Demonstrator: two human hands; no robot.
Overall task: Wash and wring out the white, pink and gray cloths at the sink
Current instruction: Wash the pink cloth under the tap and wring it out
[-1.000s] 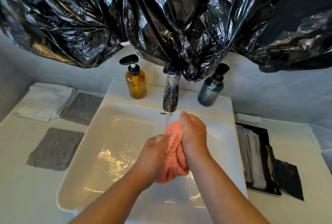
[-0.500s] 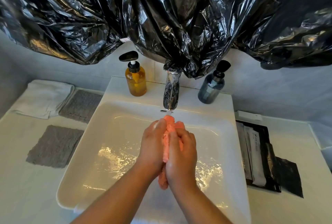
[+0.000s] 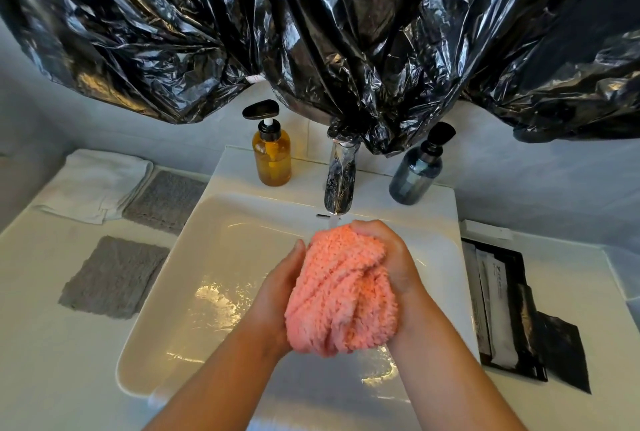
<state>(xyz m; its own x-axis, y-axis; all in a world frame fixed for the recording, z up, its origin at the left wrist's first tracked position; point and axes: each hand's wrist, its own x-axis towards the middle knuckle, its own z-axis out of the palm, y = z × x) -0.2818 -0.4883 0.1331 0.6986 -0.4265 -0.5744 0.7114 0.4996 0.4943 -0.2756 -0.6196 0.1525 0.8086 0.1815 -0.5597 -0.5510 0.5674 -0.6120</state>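
A bunched, wet pink cloth (image 3: 341, 295) sits between my two hands over the white sink (image 3: 214, 257), just under the running chrome tap (image 3: 340, 185). My left hand (image 3: 277, 292) presses against the cloth's left side, fingers mostly hidden behind it. My right hand (image 3: 388, 257) curls over the cloth's top right and grips it. On the counter to the left lie a folded white cloth (image 3: 93, 185) and two gray cloths (image 3: 114, 276) (image 3: 166, 200).
An amber pump bottle (image 3: 272, 150) and a dark blue pump bottle (image 3: 417, 171) stand either side of the tap. Black plastic sheeting (image 3: 329, 32) hangs over the wall above. A black tray with packets (image 3: 502, 306) lies right of the sink.
The hands have rubbed the pink cloth under the water. It was squeezed thin between the palms half a second ago and now is bulged out wide on top of the hands.
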